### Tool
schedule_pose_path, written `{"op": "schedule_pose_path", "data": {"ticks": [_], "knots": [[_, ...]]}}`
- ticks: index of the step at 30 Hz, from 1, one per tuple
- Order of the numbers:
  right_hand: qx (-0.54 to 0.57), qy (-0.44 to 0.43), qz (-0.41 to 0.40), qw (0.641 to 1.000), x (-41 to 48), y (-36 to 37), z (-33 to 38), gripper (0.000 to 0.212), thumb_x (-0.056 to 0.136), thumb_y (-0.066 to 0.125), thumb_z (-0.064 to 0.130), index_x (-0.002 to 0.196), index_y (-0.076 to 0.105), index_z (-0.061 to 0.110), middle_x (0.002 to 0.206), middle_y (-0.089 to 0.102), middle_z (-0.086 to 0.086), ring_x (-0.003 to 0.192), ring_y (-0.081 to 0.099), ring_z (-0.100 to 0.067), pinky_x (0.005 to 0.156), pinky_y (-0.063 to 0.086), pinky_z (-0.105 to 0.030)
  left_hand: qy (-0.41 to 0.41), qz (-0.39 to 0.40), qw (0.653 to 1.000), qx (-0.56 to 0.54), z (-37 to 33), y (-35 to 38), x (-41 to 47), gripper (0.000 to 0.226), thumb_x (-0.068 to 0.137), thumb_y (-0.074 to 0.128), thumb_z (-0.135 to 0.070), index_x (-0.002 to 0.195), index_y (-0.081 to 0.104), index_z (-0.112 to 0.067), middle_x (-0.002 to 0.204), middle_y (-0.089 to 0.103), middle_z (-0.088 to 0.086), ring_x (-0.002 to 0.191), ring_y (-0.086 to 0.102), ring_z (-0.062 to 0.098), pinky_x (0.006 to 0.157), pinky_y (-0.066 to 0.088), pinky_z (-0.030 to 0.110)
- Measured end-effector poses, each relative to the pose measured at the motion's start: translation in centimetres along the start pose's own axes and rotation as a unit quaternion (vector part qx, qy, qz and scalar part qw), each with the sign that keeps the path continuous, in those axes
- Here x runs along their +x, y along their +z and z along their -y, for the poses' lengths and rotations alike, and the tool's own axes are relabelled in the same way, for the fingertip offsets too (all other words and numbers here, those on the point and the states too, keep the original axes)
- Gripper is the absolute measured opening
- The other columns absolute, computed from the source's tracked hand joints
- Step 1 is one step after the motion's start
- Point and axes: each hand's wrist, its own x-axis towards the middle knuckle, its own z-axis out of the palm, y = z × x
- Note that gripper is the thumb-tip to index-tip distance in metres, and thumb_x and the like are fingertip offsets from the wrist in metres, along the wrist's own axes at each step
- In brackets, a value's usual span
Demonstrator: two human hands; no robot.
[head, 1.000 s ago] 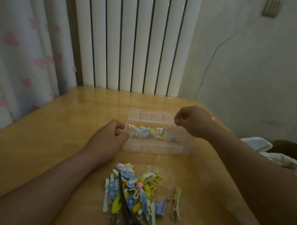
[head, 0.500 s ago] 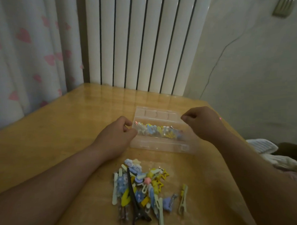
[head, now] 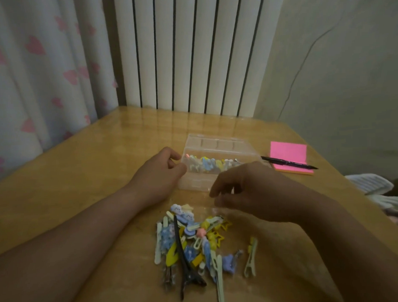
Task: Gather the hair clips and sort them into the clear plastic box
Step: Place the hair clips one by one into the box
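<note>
The wooden table (head: 81, 177) carries everything. Toward its far middle sits the clear plastic box (head: 218, 139), lid off or folded back (I can't tell which), with a row of small pastel clips (head: 207, 164) lined up inside. Nearer the person lies the loose pile of hair clips (head: 192, 239), still large, with a long black clip (head: 186, 264) across it and a pale green clip (head: 250, 257) lying just apart on the right.

The left hand (head: 158, 172) remains at the box's left end, thumb and curled fingers against its corner, apparently steadying it. The right hand (head: 251, 192) has changed: half a second ago it was curled at the box's right end, and now it hangs between box and pile, fingers loosely bent with nothing visible in them. That reads as a return trip for the next clip, and much sorting remains.

With the hand gone, a pink sticky-note pad (head: 288, 154) and a black pen (head: 288, 163) show beside the box.
</note>
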Motion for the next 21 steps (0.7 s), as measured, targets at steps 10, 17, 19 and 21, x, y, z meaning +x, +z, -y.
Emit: {"op": "schedule_pose_path", "data": {"ticks": [10, 17, 19, 21], "knots": [[-0.014, 0.023, 0.116, 0.993, -0.4, 0.0, 0.8, 0.017, 0.095, 0.074, 0.038, 0.111, 0.069, 0.037, 0.102, 0.062, 0.016, 0.092, 0.059, -0.003, 0.077, 0.05, -0.02, 0.005, 0.004, 1.0, -0.012, 0.3, 0.0, 0.1, 0.029, 0.103, 0.06, -0.041, 0.128, 0.059, -0.026, 0.097, 0.066, -0.003, 0.092, 0.063, 0.014, 0.085, 0.052, 0.04], [-0.008, 0.031, 0.044, 0.999, -0.2, 0.5, 0.7, 0.011, 0.097, 0.071, 0.034, 0.104, 0.064, 0.032, 0.097, 0.063, 0.011, 0.086, 0.06, -0.007, 0.074, 0.052, -0.025, 0.006, 0.002, 1.0, -0.014, 0.2, 0.1, 0.1, 0.027, 0.103, 0.06, -0.041, 0.126, 0.06, -0.027, 0.096, 0.068, -0.003, 0.09, 0.065, 0.015, 0.086, 0.054, 0.043], [0.004, 0.022, 0.027, 0.999, 0.0, 0.9, 0.8, 0.012, 0.096, 0.072, 0.032, 0.105, 0.065, 0.032, 0.095, 0.063, 0.012, 0.086, 0.06, -0.005, 0.073, 0.05, -0.021, 0.006, 0.004, 1.0, -0.016, 0.2, 0.1, 0.1, 0.028, 0.103, 0.06, -0.041, 0.127, 0.06, -0.026, 0.096, 0.067, -0.003, 0.09, 0.065, 0.016, 0.087, 0.054, 0.044], [0.018, 0.014, 0.021, 1.0, 0.1, 1.1, 0.9, 0.013, 0.095, 0.074, 0.033, 0.107, 0.067, 0.032, 0.095, 0.064, 0.012, 0.086, 0.061, -0.004, 0.074, 0.052, -0.022, 0.007, 0.004, 1.0, -0.015, 0.2, 0.0, 0.1, 0.029, 0.103, 0.06, -0.04, 0.127, 0.06, -0.025, 0.096, 0.067, -0.002, 0.091, 0.065, 0.016, 0.089, 0.054, 0.045]]}}
